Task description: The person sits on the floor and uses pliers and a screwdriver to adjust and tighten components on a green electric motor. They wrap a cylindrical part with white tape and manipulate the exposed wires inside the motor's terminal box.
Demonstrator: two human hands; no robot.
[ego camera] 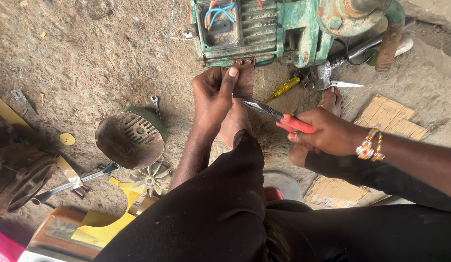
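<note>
Your left hand (213,94) reaches forward, fingers pinched on rusty flat metal plate (245,80) by green motor (264,29). Your right hand (327,132), fingers wrapped around red-handled pliers (276,115), tips touching plate.

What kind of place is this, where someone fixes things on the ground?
Probably an open-air repair spot on bare dirt. A worn green motor with loose wires sits there, a fan cover and wrench lie around, and the right hand holds red-handled pliers.
</note>
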